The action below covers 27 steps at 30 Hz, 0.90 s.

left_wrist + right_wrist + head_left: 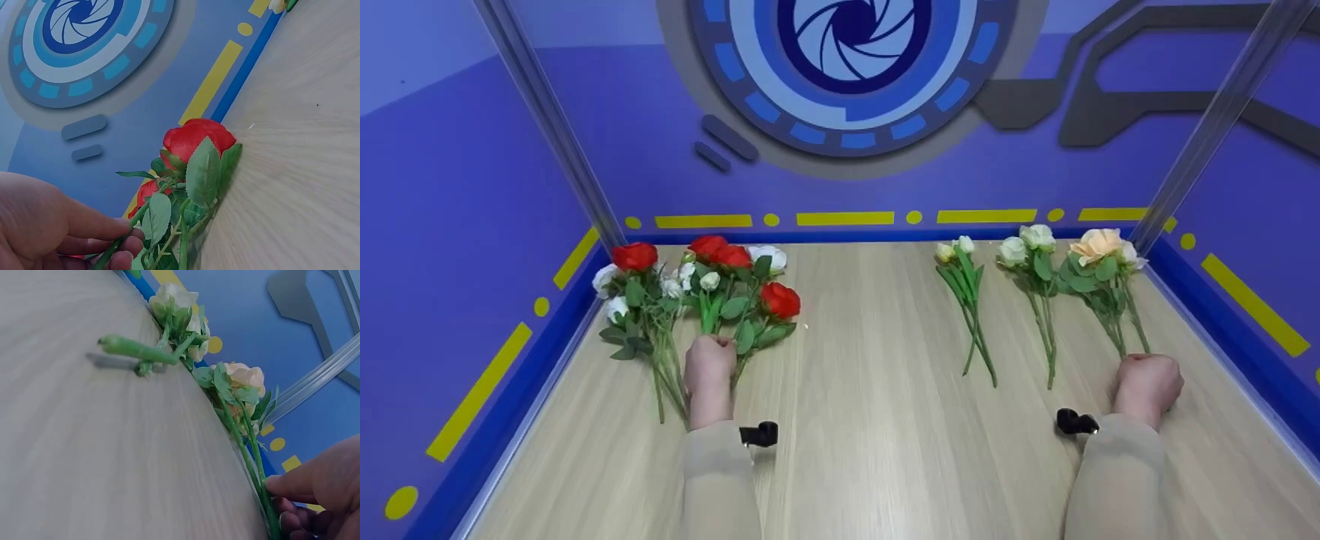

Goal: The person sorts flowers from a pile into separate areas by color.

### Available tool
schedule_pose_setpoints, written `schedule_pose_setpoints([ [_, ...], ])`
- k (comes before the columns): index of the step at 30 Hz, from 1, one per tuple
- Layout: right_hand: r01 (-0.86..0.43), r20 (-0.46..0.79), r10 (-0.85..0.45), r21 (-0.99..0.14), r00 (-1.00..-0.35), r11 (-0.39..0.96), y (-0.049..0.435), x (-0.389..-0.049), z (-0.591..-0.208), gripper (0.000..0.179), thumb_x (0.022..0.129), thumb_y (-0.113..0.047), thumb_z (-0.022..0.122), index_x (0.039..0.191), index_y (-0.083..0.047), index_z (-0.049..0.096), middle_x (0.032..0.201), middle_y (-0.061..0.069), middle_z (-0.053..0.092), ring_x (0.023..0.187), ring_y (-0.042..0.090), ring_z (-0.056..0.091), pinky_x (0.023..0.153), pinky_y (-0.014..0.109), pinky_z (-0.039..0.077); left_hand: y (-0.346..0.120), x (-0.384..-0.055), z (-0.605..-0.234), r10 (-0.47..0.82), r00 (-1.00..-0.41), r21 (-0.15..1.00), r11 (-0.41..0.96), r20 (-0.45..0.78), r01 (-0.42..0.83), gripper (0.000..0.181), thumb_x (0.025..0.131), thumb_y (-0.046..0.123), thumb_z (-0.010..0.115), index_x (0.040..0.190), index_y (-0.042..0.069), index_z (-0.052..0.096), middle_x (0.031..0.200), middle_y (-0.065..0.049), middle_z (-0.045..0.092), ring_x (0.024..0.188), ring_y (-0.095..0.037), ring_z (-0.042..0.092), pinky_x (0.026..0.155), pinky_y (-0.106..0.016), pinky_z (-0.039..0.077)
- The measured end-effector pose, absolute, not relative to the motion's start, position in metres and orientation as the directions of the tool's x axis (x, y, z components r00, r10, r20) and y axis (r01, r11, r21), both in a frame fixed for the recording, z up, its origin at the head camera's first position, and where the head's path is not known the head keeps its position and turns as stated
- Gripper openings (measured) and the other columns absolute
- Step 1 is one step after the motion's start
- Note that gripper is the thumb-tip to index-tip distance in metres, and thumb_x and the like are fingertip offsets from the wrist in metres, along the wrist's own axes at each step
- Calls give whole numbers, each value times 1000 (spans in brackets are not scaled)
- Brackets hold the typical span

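At the left, my left hand (pixel 710 371) is among a spread of artificial flowers, with red roses (pixel 781 301) and white blooms (pixel 616 308) around it. In the left wrist view its thumb and fingers pinch a green flower stem (pixel 115 246), close to a red rose (pixel 194 140); which bloom that stem carries I cannot tell. Far to the right, my right hand (pixel 1147 386) pinches the lower stem of a peach rose (pixel 1098 247), which lies against the tabletop. Its two green stems (pixel 253 467) run up from the fingertips in the right wrist view.
Between the hands lie a small bunch of tulips (pixel 960 270) and a pale green-white rose (pixel 1039 238) with its stem toward me. Blue panels (pixel 885 195) wall the wooden table (pixel 870 420) at the back and both sides. Clear corner posts (pixel 547 112) stand at the back.
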State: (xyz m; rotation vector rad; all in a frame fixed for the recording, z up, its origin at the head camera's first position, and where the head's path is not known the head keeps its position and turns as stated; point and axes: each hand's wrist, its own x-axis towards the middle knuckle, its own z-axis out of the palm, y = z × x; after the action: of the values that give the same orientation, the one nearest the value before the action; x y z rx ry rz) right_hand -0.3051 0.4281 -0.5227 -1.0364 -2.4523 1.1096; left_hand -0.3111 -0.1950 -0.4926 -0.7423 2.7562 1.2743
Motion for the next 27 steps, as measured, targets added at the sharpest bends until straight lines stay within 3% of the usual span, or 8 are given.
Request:
schedule_pose_setpoints([
  [15, 456, -78, 707, -812, -703, 365, 419, -309, -511, 45, 104, -18, 44, 141, 4, 57, 148, 29, 52, 137, 48, 48, 115, 57, 39, -193, -313, -492, -329, -913, 713, 578, -243, -398, 36, 107, 18, 51, 136, 1, 64, 138, -22, 64, 124, -40, 62, 101, -53, 51],
  [22, 381, 24, 653, -796, -757, 471, 400, -320, -499, 42, 104, -22, 47, 132, 6, 62, 133, 31, 62, 123, 48, 57, 102, 58, 46, -194, -311, -495, -378, -907, 752, 539, -187, -379, 32, 106, 17, 54, 130, 1, 68, 134, -23, 66, 121, -41, 64, 99, -52, 52],
  [27, 321, 88, 599, -778, -796, 541, 376, -328, -490, 40, 106, -25, 49, 129, 2, 67, 126, 27, 67, 112, 43, 63, 92, 51, 49, -192, -312, -493, -425, -889, 820, 438, -173, -369, 32, 106, 18, 57, 130, 1, 69, 124, -21, 72, 109, -36, 70, 89, -44, 55],
])
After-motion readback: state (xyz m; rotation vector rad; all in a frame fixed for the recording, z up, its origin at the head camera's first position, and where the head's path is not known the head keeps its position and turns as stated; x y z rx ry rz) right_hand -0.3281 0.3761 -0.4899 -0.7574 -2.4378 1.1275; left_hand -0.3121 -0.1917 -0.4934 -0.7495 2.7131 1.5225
